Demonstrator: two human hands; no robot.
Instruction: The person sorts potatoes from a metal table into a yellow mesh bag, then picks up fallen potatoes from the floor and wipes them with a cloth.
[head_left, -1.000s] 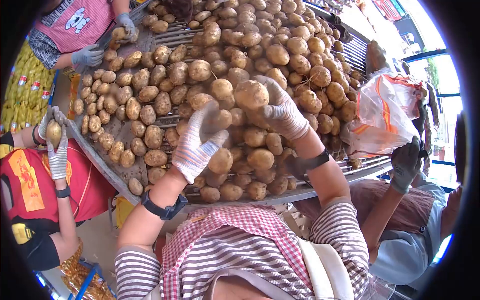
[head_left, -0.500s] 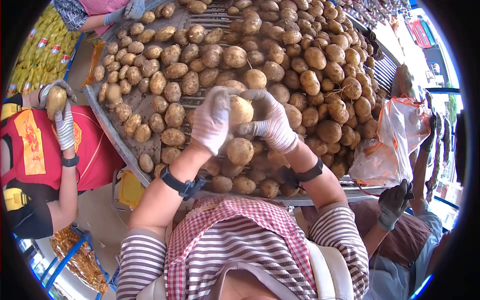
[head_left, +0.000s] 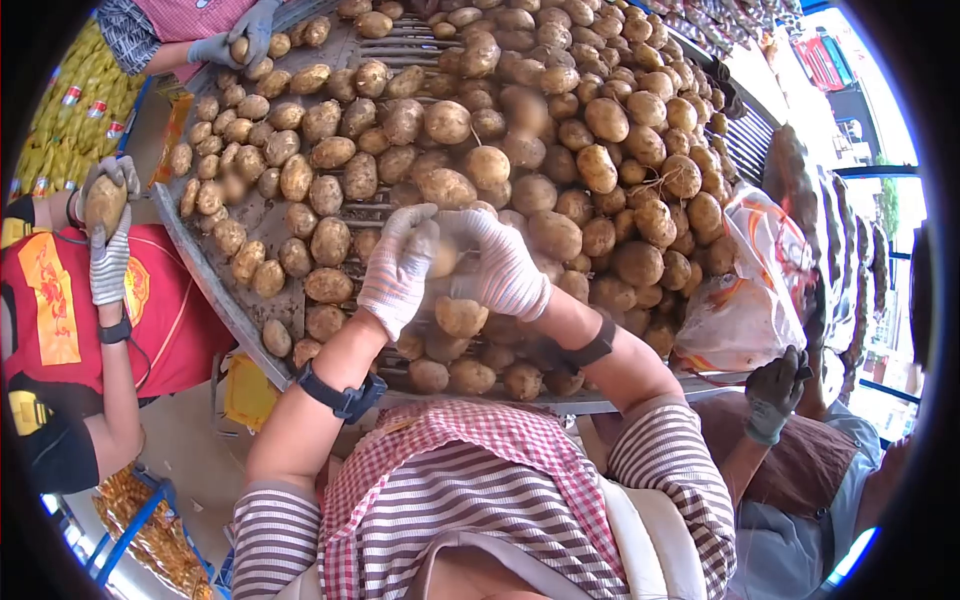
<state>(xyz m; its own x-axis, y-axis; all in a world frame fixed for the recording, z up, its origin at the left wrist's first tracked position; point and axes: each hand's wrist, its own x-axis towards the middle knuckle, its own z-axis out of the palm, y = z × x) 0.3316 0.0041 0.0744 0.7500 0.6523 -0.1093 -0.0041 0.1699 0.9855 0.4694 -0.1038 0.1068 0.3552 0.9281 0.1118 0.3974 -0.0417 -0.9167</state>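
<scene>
In the middle of the view, my left hand point(head_left: 400, 268), in a white striped knit glove, is closed at one side of a pale brown potato point(head_left: 443, 260). My right hand point(head_left: 503, 265), gloved the same way, curls round the other side of it. The potato is blurred and partly hidden by fingers. Below both hands lies a loose potato point(head_left: 461, 316) among others. A big heap of soil-marked potatoes point(head_left: 610, 170) spreads over the slatted metal table point(head_left: 385, 47) beyond my hands and to the right.
At left, a person in a red apron holds a potato point(head_left: 105, 207). A blue-gloved hand point(head_left: 259, 28) touches potatoes at the upper left. To the right lies a white-and-orange plastic bag point(head_left: 745, 300), with another person's dark-gloved hand point(head_left: 772, 395) below it. A yellow stool point(head_left: 250, 390) stands under the table edge.
My hands have come down and left with the potato, and the right-hand fingers now cover more of it. At the upper left, the blue-gloved hand has come lower onto the potatoes.
</scene>
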